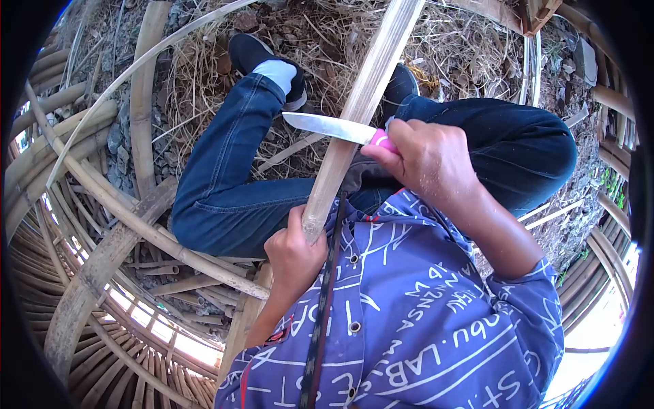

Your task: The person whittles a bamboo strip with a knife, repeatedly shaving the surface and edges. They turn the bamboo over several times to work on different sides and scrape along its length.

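My right hand (pixel 429 153) is closed round the pink handle of a knife (pixel 327 127). Its broad pale blade lies across a long bamboo strip (pixel 364 88), pointing left. The strip runs from near my waist up past the top of the view. Near its lower end, my left hand (pixel 296 245) is wrapped round the strip. Part of the knife handle is hidden inside my right fist. The strip passes between my bent legs, which are in blue jeans (pixel 228 157).
Dry shavings and straw (pixel 327 34) litter the ground around my dark shoes (pixel 262 61). Bamboo poles (pixel 139 102) and a thick bamboo piece (pixel 102 279) lie at my left. More bamboo poles (pixel 613 102) line the right side. A grey block (pixel 584 61) sits at the upper right.
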The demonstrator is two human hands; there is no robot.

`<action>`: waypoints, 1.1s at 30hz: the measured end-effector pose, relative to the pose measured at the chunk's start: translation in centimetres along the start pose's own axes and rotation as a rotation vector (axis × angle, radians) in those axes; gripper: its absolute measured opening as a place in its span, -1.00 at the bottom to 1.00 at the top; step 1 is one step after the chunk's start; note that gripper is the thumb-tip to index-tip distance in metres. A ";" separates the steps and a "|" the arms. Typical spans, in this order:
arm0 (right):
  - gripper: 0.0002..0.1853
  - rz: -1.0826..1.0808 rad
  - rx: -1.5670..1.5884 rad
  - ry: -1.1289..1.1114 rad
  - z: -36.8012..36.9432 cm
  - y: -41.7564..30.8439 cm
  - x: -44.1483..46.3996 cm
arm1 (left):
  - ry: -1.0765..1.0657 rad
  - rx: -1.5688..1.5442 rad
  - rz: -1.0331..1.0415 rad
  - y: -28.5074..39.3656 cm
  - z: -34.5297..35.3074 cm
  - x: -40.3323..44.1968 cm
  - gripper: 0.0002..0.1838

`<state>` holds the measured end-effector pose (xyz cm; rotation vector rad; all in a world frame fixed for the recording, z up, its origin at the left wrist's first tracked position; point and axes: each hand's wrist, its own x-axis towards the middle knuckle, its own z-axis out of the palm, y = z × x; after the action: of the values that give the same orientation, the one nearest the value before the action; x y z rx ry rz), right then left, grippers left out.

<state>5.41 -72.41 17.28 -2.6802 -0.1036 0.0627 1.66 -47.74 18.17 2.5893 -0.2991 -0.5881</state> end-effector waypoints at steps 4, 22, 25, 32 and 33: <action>-0.50 -0.068 -0.102 0.111 0.7 1.8 0.8 | 0.029 -0.042 0.084 -0.4 0.7 0.0 -0.69; -0.56 -0.136 -0.384 0.239 -1.7 9.9 7.4 | 0.105 -0.062 0.074 -0.9 1.1 -0.5 -0.65; -0.68 -0.182 -0.398 0.319 -1.5 10.7 7.5 | 0.108 -0.063 0.069 -0.9 0.9 -0.5 -0.65; -0.58 0.400 -0.485 0.349 -13.1 23.3 6.7 | 0.085 0.011 -0.167 -1.8 0.4 -3.7 -0.71; -0.58 0.353 -0.380 0.439 -13.4 23.2 6.7 | 0.094 0.014 -0.164 -1.7 0.2 -3.1 -0.71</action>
<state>14.35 -98.52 18.82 -2.9807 0.5460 -0.4775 -1.05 -45.40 18.26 2.6618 -0.0605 -0.5193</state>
